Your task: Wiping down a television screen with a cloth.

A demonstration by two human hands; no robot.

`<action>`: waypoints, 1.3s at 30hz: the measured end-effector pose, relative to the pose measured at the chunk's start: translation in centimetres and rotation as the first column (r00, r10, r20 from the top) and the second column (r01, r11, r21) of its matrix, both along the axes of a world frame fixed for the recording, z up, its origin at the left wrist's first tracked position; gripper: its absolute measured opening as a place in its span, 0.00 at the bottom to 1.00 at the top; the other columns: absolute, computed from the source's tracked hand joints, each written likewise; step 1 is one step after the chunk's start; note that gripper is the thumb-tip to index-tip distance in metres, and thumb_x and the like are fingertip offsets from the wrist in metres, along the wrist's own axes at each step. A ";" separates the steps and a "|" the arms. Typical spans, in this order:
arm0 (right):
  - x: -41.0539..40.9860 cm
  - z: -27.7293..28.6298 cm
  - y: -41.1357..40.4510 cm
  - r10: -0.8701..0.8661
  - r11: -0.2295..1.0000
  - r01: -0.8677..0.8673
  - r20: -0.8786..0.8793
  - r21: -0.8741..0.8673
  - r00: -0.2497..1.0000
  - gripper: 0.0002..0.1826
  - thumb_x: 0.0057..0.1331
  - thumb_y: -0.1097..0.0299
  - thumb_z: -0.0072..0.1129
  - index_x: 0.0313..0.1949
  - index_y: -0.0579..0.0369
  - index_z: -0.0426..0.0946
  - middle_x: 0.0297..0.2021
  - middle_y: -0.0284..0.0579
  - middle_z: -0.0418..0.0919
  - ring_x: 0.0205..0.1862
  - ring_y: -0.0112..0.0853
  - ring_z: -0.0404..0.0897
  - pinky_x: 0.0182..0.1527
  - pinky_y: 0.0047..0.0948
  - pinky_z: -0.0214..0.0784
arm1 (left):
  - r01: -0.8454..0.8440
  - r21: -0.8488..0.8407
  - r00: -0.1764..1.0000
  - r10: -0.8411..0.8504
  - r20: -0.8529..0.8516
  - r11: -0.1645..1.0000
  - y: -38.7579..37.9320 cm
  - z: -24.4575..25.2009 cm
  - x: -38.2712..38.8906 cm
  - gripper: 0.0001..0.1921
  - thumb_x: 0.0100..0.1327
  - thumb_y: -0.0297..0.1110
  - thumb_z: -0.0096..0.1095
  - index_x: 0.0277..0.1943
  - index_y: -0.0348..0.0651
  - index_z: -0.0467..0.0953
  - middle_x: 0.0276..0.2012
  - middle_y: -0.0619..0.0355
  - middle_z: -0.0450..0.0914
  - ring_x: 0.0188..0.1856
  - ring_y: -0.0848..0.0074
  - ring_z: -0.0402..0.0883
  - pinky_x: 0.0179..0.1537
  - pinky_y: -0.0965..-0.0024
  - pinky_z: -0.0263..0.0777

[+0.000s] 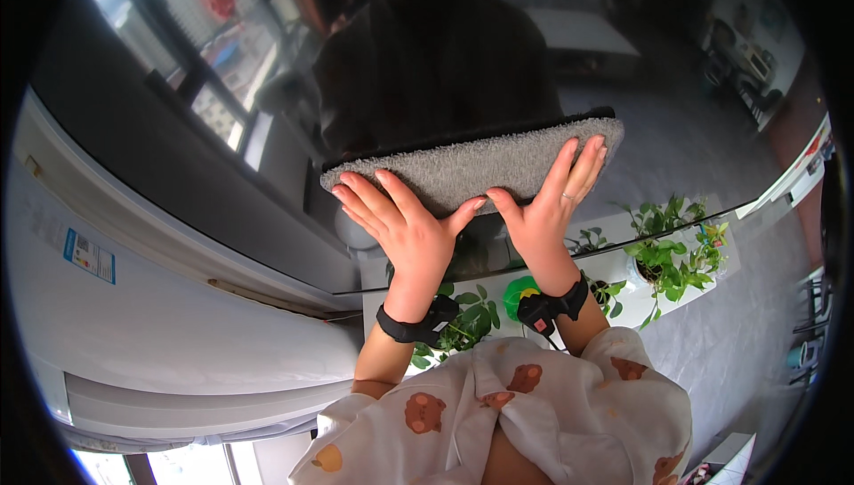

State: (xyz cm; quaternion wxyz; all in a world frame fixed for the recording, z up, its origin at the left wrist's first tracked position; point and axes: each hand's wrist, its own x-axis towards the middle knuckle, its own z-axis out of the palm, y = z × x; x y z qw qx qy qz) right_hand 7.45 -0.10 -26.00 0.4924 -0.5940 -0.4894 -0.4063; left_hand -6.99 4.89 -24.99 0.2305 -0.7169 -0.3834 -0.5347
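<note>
A grey microfibre mop pad (477, 163) with a dark edge lies tilted against a glossy black television screen (427, 84), its right end higher. My left hand (410, 231) holds the pad's left part, with fingers spread over its face. On the right part, the fingers of my right hand (544, 218) rest flat; a thin ring shows on one finger. Both thumbs meet the pad's lower edge and nearly touch each other. The pad hides the glass beneath it. Black straps with small devices circle both wrists.
Below the screen runs a white cabinet top (694, 275) bearing potted plants (657, 265) and a green object (520, 295). A white floor-standing air conditioner (180, 325) stands close on the left. Grey floor (734, 338) extends to the right. The screen reflects windows and furniture.
</note>
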 end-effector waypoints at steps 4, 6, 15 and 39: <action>-0.2 0.9 0.0 -0.008 1.000 0.008 -0.004 0.003 1.000 0.50 0.56 0.34 0.52 0.66 0.61 0.52 0.66 0.65 0.44 0.67 0.60 0.44 0.63 0.57 0.40 | -0.006 -0.001 1.000 0.006 0.005 1.000 0.0 0.7 0.0 0.59 0.49 0.70 0.56 0.68 0.31 0.37 0.67 0.30 0.31 0.68 0.37 0.32 0.63 0.37 0.34; -0.3 1.3 0.1 -0.007 1.000 0.007 -0.003 0.018 1.000 0.50 0.56 0.34 0.51 0.65 0.61 0.52 0.66 0.64 0.45 0.67 0.59 0.44 0.63 0.56 0.40 | -0.046 0.022 0.998 0.045 0.044 0.999 0.0 0.9 0.0 0.56 0.50 0.73 0.51 0.69 0.36 0.41 0.65 0.26 0.41 0.66 0.31 0.39 0.60 0.35 0.45; -0.2 3.3 0.1 0.010 0.999 -0.010 0.003 0.037 1.000 0.49 0.56 0.35 0.52 0.65 0.60 0.53 0.66 0.64 0.45 0.67 0.59 0.45 0.63 0.56 0.41 | 0.002 0.017 1.000 -0.002 0.004 1.000 -0.1 3.3 -0.4 0.56 0.50 0.67 0.58 0.69 0.33 0.41 0.68 0.31 0.32 0.69 0.39 0.32 0.64 0.39 0.34; -0.2 8.9 -0.1 0.035 0.998 -0.038 0.053 0.055 0.998 0.46 0.57 0.41 0.56 0.66 0.59 0.52 0.67 0.61 0.44 0.67 0.58 0.45 0.64 0.54 0.41 | 0.068 0.044 0.997 -0.070 0.038 0.997 -0.1 8.7 -0.7 0.55 0.48 0.62 0.65 0.68 0.32 0.45 0.67 0.31 0.36 0.69 0.38 0.34 0.64 0.42 0.36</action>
